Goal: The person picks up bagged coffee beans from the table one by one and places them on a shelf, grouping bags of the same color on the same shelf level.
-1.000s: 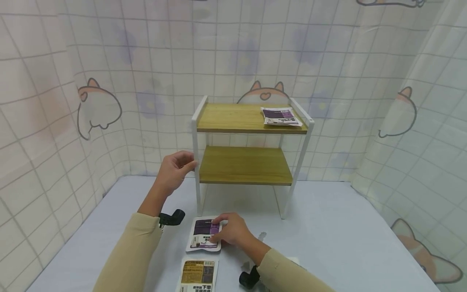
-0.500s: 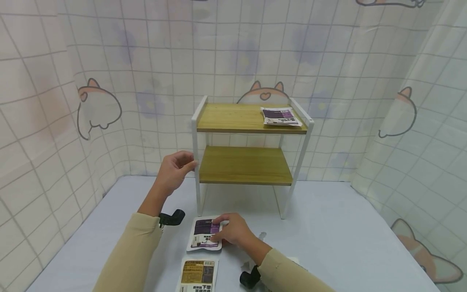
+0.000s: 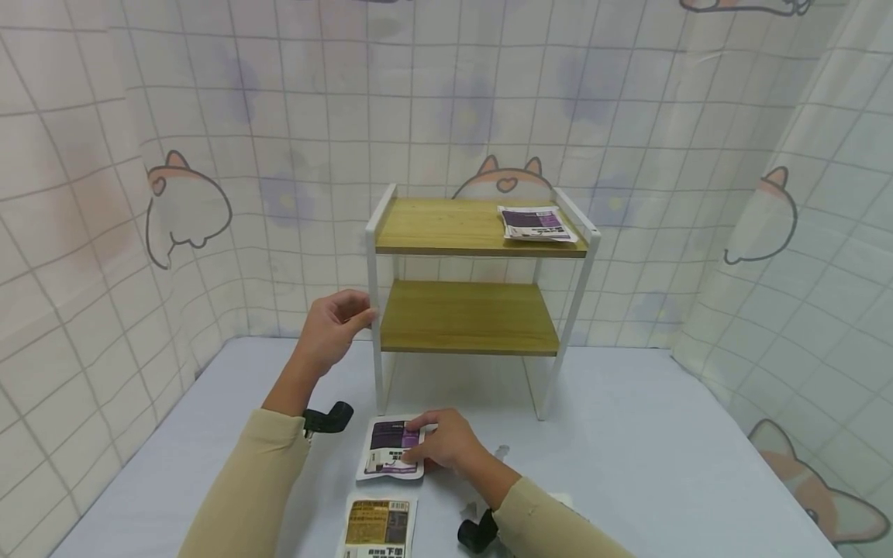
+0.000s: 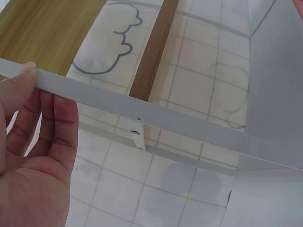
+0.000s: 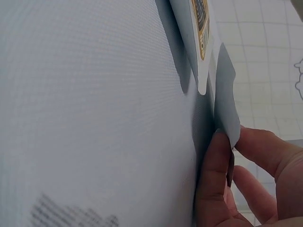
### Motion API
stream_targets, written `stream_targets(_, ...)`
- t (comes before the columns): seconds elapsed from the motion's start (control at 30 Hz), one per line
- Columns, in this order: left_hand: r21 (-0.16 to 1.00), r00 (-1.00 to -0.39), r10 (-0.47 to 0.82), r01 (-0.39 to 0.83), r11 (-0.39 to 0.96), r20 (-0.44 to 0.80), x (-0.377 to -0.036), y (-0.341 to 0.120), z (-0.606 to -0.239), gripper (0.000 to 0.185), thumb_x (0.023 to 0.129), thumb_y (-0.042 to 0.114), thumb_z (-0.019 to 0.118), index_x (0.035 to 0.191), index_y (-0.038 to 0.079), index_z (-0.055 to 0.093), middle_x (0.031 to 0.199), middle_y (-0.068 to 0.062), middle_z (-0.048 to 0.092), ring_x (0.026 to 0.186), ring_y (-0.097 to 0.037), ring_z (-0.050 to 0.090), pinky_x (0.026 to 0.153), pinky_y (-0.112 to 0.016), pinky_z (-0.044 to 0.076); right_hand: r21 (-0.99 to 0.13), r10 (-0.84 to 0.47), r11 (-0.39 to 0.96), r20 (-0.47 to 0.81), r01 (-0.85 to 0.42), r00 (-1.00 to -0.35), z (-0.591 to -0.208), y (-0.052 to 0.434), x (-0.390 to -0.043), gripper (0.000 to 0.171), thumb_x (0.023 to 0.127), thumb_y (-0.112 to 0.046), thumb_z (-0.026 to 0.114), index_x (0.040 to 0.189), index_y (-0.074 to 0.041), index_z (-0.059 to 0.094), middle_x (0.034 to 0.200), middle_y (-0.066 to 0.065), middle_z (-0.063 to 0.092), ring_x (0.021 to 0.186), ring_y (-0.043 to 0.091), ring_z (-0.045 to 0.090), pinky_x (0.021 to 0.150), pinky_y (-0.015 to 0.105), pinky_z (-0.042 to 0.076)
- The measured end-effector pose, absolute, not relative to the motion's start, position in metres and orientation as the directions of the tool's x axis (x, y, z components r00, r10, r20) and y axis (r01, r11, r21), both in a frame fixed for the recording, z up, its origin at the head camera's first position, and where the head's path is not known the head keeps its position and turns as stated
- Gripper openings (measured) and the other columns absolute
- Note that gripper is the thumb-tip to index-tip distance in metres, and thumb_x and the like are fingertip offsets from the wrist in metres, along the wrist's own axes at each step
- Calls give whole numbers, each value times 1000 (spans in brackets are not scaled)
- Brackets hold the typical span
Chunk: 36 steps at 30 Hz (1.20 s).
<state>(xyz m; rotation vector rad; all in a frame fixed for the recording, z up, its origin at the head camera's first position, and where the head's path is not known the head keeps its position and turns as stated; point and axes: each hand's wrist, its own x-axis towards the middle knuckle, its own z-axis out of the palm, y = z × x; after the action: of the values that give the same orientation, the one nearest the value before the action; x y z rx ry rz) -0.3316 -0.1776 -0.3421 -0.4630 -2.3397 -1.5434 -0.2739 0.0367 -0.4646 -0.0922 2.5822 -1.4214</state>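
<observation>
My left hand pinches the white left front post of a two-tier shelf rack. In the left wrist view, the thumb lies on the near face of the white post and the fingers curl behind it. My right hand pinches the right edge of a purple-and-white packet in front of the rack. The right wrist view shows the packet between thumb and fingers, its edge lifted off the surface. Nearer to me lies a yellow-and-white packet, apart from both hands.
Other purple-and-white packets lie stacked at the right of the rack's wooden upper board. Below it is a lower wooden board. A white cloth covers the table. Grid-patterned curtains enclose the back and sides.
</observation>
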Motion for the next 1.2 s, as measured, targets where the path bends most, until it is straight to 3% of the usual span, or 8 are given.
stream_targets(0.23, 826, -900, 96, 429, 366, 425, -332, -177, -342, 23, 100, 22, 68, 116, 5, 70, 113, -13, 73, 104, -24, 69, 93, -30, 57, -847, -151, 529, -152, 50, -977, -464, 38, -273, 42, 67, -11, 96, 106, -17, 81, 131, 14, 62, 100, 23, 58, 96, 46, 53)
stream_targets(0.4, 827, -901, 97, 427, 366, 423, -332, -177, -343, 21, 100, 22, 68, 115, 6, 71, 113, -13, 72, 103, -23, 68, 91, -27, 57, -864, -181, 501, -155, 44, -971, -462, 40, -271, 42, 69, -10, 94, 109, -15, 80, 110, 11, 64, 87, 20, 59, 76, 33, 53)
stream_targets(0.57, 822, -894, 104, 441, 360, 435, -333, -177, -344, 20, 100, 24, 69, 112, 8, 71, 109, -11, 72, 101, -22, 68, 88, -24, 57, -900, -225, 431, -182, 70, -957, -464, 44, -270, 44, 75, -8, 91, 116, -12, 77, 94, 9, 65, 75, 16, 66, 63, 30, 58)
stream_targets(0.83, 811, -883, 112, 463, 356, 455, -333, -179, -344, 19, 100, 23, 68, 110, 7, 70, 107, -12, 72, 99, -20, 68, 87, -23, 57, -926, -248, 366, -191, 91, -950, -469, 45, -272, 49, 74, -6, 91, 120, -13, 76, 95, 10, 67, 73, 16, 69, 63, 32, 61)
stream_targets(1.2, 815, -889, 120, 453, 361, 441, -333, -178, -343, 23, 100, 23, 68, 113, 4, 70, 110, -16, 72, 102, -23, 67, 88, -20, 55, -925, -248, 368, -195, 94, -949, -470, 47, -272, 49, 73, -6, 92, 118, -15, 77, 97, 10, 62, 79, 19, 61, 61, 29, 59)
